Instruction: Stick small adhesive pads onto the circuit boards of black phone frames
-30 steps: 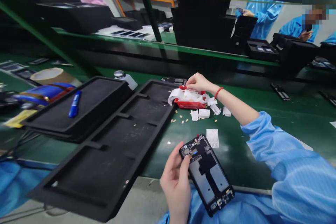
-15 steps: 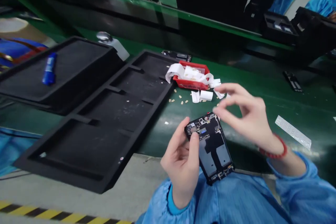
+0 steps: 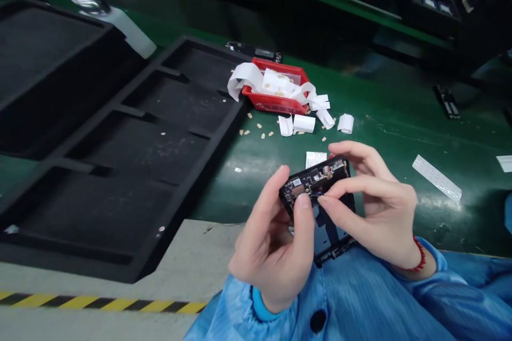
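An opened black phone (image 3: 326,229) with bare circuit boards is held tilted above the front edge of the green table. My left hand (image 3: 276,240) grips its left side, the thumb lying over the board near the top. My right hand (image 3: 372,202) has thumb and index finger pinched together over the middle of the phone, and another finger touches the top right corner. Whatever the pinch holds is too small to make out. Behind the phone, a silvery-white label strip (image 3: 316,159) lies on the table.
A red bin (image 3: 276,102) of white paper strips stands behind, with curled paper (image 3: 304,123) and small tan pieces around it. A black compartment tray (image 3: 140,256) is at left, beside a raised black tray (image 3: 52,80). Another silvery strip (image 3: 437,178) lies at right.
My right hand has moved from the phone's top right corner down over its board. The phone is tilted more, and the view has shifted closer to the table.
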The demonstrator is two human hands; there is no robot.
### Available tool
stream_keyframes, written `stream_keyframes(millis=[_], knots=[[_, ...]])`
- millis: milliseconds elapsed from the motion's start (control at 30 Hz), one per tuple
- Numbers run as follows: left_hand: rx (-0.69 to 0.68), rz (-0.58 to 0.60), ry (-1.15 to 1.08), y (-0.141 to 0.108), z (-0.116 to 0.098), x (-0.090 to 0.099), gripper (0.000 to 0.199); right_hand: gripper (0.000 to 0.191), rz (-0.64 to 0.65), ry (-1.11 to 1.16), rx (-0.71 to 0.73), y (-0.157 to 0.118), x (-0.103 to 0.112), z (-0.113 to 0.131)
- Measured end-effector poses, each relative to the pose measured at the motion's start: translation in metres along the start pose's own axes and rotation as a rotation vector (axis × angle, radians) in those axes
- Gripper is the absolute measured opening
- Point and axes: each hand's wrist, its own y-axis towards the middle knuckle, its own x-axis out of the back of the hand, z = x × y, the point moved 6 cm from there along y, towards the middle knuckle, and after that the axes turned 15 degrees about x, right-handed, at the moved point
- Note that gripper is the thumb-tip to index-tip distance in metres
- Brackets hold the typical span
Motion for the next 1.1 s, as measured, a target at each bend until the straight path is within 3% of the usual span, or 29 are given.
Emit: stream_keyframes(millis=[167,500,800,1100], knots=[[-0.037,-0.055,-0.046,-0.002,-0.005,0.0,0.041,0.014,-0.026,-0.027,0.02,-0.001,-0.002,0.002],[0.079,-0.126,-0.025,-0.008,-0.001,0.002,0.029,0.015,-0.11,-0.093,0.03,-0.003,-0.005,0.002],[-0.026,-0.052,-0.057,-0.002,-0.013,-0.009,0.041,0.016,-0.131,-0.075,-0.004,-0.002,-0.006,0.002],[0.006,-0.083,-0.068,0.0,-0.011,-0.007,0.04,0.018,-0.12,-0.005,0.023,-0.007,-0.006,0.0]])
